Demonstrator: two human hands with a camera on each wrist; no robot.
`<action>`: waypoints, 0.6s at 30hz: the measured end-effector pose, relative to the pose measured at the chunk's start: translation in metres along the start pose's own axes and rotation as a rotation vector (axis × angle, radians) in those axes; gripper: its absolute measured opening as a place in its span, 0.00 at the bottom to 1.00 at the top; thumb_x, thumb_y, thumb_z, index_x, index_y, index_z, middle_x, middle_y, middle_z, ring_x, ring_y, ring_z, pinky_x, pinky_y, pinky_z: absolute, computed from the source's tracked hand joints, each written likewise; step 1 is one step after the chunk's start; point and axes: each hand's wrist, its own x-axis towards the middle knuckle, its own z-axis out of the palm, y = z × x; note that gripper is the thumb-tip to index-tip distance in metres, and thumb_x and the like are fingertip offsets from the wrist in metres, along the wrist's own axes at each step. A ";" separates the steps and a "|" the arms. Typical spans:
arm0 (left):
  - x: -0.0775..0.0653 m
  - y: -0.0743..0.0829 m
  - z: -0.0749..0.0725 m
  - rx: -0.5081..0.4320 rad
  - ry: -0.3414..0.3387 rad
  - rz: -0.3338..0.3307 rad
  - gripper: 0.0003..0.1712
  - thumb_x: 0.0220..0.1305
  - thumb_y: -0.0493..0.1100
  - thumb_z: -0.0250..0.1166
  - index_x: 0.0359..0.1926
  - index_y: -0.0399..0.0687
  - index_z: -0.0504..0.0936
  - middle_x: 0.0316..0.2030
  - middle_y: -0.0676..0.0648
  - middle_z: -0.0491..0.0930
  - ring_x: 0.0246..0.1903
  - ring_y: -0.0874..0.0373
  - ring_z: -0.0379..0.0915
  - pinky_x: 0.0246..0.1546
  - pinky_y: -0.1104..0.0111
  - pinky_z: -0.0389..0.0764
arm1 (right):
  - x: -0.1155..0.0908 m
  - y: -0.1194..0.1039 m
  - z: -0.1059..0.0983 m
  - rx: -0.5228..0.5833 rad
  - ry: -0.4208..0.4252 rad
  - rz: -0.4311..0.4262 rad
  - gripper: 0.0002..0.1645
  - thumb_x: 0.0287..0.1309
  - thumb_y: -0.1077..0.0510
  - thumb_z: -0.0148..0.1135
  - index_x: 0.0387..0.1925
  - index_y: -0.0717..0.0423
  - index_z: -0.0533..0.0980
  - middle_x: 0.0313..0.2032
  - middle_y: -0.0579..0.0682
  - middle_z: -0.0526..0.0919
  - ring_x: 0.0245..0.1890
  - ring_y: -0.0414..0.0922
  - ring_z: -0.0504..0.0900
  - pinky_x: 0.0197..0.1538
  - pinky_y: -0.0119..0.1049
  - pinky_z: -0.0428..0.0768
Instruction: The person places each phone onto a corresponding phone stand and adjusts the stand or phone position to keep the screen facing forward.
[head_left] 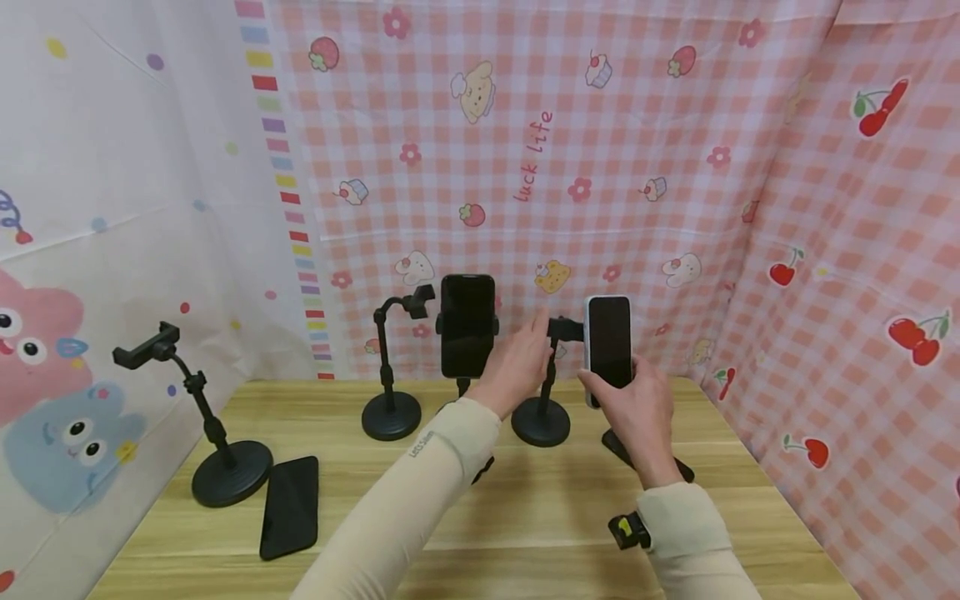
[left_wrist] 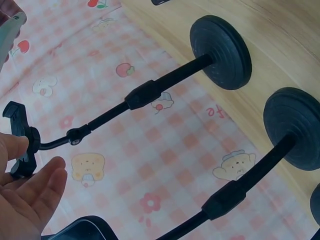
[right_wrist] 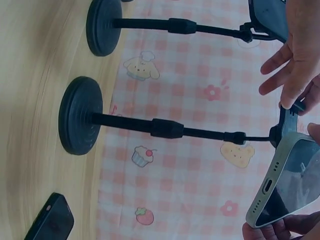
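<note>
My right hand [head_left: 641, 408] grips a phone [head_left: 611, 337] in a pale case, screen facing me, by its lower part and edges. Its bottom edge with the charging port shows in the right wrist view, beside the clamp [right_wrist: 287, 122] of a black phone stand [head_left: 542, 423]. My left hand [head_left: 521, 362] is at that clamp; in the left wrist view, its thumb [left_wrist: 15, 146] lies on the clamp and the other fingers are beneath. Whether the phone touches the clamp, I cannot tell. Left of this stand, another stand holds a dark phone [head_left: 467, 325] upright.
Two more black stands, one at the back [head_left: 391, 415] and one at the left [head_left: 231, 473], have bare clamps. A black phone [head_left: 290, 507] lies flat on the wooden table [head_left: 540, 550] at left. Another dark phone [head_left: 682, 469] lies partly hidden under my right arm. Patterned cloth [head_left: 645, 150] hangs behind.
</note>
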 end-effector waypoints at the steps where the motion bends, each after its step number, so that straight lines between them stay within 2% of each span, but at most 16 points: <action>1: 0.000 -0.001 -0.001 -0.007 0.006 0.002 0.28 0.73 0.45 0.59 0.68 0.41 0.63 0.49 0.45 0.78 0.37 0.58 0.80 0.36 0.70 0.82 | 0.000 -0.001 0.001 0.009 -0.004 -0.008 0.35 0.51 0.33 0.70 0.41 0.60 0.77 0.35 0.57 0.77 0.35 0.53 0.75 0.35 0.43 0.72; 4: 0.000 -0.002 -0.002 -0.033 0.021 0.002 0.24 0.73 0.44 0.60 0.65 0.42 0.67 0.46 0.46 0.80 0.38 0.56 0.80 0.39 0.68 0.82 | 0.001 -0.003 0.004 0.038 -0.032 -0.018 0.34 0.52 0.34 0.71 0.42 0.59 0.76 0.36 0.57 0.76 0.36 0.52 0.74 0.35 0.42 0.71; 8: -0.001 -0.003 -0.003 -0.051 0.026 0.010 0.24 0.73 0.43 0.60 0.65 0.42 0.69 0.48 0.45 0.82 0.43 0.54 0.81 0.45 0.63 0.82 | 0.001 -0.006 0.008 0.055 -0.066 -0.010 0.33 0.53 0.35 0.70 0.43 0.59 0.77 0.38 0.57 0.75 0.36 0.52 0.73 0.35 0.42 0.70; 13: 0.000 -0.002 -0.004 -0.049 0.043 0.031 0.23 0.72 0.44 0.61 0.64 0.43 0.72 0.46 0.46 0.83 0.43 0.55 0.81 0.43 0.65 0.81 | 0.004 -0.010 0.010 0.058 -0.101 0.010 0.39 0.52 0.30 0.68 0.47 0.59 0.77 0.41 0.57 0.76 0.39 0.52 0.73 0.38 0.43 0.72; 18: 0.000 -0.003 -0.005 -0.039 0.076 0.068 0.22 0.71 0.45 0.62 0.63 0.44 0.73 0.44 0.47 0.83 0.39 0.56 0.82 0.39 0.66 0.82 | 0.008 -0.015 0.011 0.090 -0.139 0.025 0.39 0.53 0.30 0.68 0.48 0.59 0.77 0.44 0.57 0.75 0.42 0.53 0.73 0.41 0.45 0.74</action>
